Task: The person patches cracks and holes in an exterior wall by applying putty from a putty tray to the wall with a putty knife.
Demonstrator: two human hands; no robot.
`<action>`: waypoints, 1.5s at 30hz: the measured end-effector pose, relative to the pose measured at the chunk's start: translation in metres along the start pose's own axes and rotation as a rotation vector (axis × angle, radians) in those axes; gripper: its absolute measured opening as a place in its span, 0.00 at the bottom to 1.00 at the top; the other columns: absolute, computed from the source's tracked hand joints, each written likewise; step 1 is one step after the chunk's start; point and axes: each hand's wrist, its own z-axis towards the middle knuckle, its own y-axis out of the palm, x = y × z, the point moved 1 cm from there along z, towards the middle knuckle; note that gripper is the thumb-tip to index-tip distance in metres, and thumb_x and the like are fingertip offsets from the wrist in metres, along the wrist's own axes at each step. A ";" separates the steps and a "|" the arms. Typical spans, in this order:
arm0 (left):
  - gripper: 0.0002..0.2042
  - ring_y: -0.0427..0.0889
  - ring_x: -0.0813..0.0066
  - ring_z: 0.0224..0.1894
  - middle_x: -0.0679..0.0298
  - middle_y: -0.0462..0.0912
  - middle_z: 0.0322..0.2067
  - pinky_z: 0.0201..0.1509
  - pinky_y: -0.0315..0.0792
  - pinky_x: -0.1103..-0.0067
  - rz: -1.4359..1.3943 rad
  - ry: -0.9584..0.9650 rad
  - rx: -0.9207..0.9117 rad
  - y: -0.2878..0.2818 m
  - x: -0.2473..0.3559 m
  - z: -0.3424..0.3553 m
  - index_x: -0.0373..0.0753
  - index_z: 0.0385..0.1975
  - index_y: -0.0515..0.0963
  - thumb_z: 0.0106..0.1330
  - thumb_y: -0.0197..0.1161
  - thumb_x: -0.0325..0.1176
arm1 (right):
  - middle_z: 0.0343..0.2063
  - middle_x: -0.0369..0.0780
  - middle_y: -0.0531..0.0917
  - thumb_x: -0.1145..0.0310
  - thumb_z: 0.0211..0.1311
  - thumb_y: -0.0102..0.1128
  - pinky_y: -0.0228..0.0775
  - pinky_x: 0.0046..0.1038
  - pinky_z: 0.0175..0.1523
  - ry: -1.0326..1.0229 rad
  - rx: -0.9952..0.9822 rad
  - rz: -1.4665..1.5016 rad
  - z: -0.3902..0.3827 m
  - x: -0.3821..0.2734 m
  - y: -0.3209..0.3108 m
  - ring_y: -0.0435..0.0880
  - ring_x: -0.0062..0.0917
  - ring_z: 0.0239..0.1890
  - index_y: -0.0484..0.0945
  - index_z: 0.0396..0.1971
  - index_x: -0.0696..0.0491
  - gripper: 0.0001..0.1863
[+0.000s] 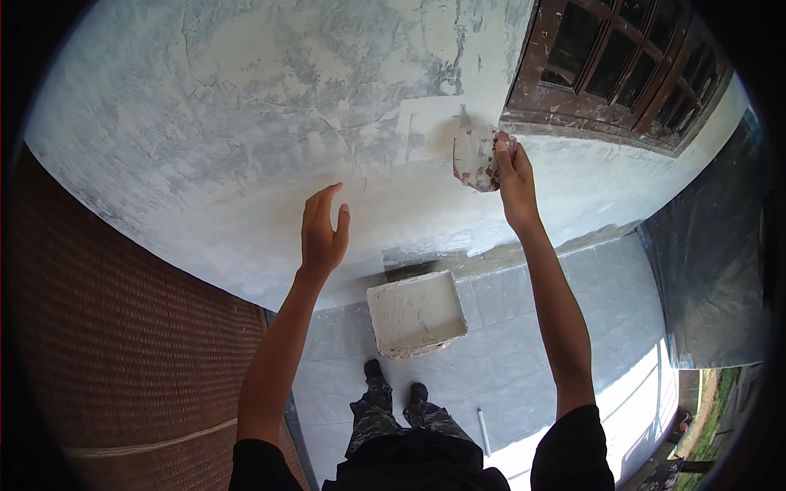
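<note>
My right hand (517, 182) grips the edge of a flat, pale putty spreader (475, 155) with clipped corners and reddish-brown stains. It is held up against or just in front of the wall (270, 139), below the corner of the window; contact cannot be made out. My left hand (322, 231) is raised before the same wall, holding nothing, its fingers slightly curved and the thumb apart. White and grey streaks of putty cover the wall. On the floor at its foot stands a rectangular tub (416, 311), smeared with off-white putty inside and on its rim.
A brown wooden window (610, 65) with dark panes is at upper right. A woven brown mat (139, 327) stands along the left. Dark plastic sheeting (708, 254) hangs at right. A thin white tube (483, 431) lies on the grey tiled floor (508, 327) beside my feet.
</note>
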 end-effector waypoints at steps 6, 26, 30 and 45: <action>0.13 0.78 0.55 0.56 0.52 0.81 0.50 0.62 0.69 0.67 -0.138 -0.349 -0.110 0.078 -0.025 -0.133 0.34 0.53 0.76 0.71 0.54 0.30 | 0.37 0.40 0.81 0.56 0.77 0.49 0.71 0.27 0.49 0.251 -0.103 -0.324 -0.107 0.157 -0.008 0.77 0.20 0.40 0.74 0.47 0.59 0.19; 0.21 0.73 0.54 0.60 0.50 0.71 0.59 0.65 0.65 0.66 -0.210 -0.940 -0.241 0.205 -0.146 -0.451 0.33 0.63 0.66 0.72 0.56 0.31 | 0.34 0.54 0.84 0.69 0.72 0.52 0.70 0.51 0.40 0.115 -0.281 -0.742 -0.251 0.483 0.044 0.82 0.55 0.37 0.67 0.36 0.58 0.08; 0.24 0.71 0.54 0.62 0.48 0.69 0.60 0.67 0.63 0.66 -0.185 -0.967 -0.295 0.213 -0.155 -0.469 0.32 0.65 0.64 0.73 0.55 0.34 | 0.33 0.52 0.83 0.70 0.71 0.52 0.70 0.51 0.40 0.069 -0.314 -0.861 -0.252 0.494 0.055 0.81 0.54 0.35 0.69 0.35 0.58 0.07; 0.26 0.76 0.66 0.47 0.52 0.72 0.56 0.50 0.73 0.74 -0.269 -0.977 -0.420 0.217 -0.151 -0.480 0.31 0.69 0.62 0.74 0.54 0.33 | 0.29 0.40 0.81 0.73 0.67 0.56 0.68 0.37 0.40 -0.302 -0.555 -1.028 -0.289 0.486 0.048 0.76 0.37 0.30 0.73 0.35 0.53 0.02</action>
